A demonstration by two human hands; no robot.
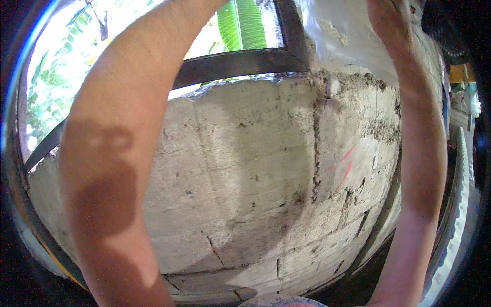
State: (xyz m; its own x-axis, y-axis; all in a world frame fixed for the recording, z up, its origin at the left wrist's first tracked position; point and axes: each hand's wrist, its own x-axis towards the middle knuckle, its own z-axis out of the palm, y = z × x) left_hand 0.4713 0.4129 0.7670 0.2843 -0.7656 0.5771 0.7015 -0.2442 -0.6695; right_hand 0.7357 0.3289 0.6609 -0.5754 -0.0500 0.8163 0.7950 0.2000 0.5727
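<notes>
Both of my arms are raised past the upper edge of the picture. My left forearm (pixel 112 97) slants up across the window opening, and the left hand lies outside the view. My right forearm (pixel 422 128) rises along the right side. Only the base of my right hand (pixel 389 10) shows at the top edge, its fingers cut off, so whatever it holds is hidden. Close to it is a smooth, pale grey plastered patch (pixel 348 38) on the wall. Between the arms runs the dark window frame (pixel 240 65).
A rough block wall (pixel 230 153) with cracks and a few red marks (pixel 349 166) fills the middle. Green leaves (pixel 242 25) stand outside the window. A long white strip with a scalloped edge (pixel 452 240) runs down the right side.
</notes>
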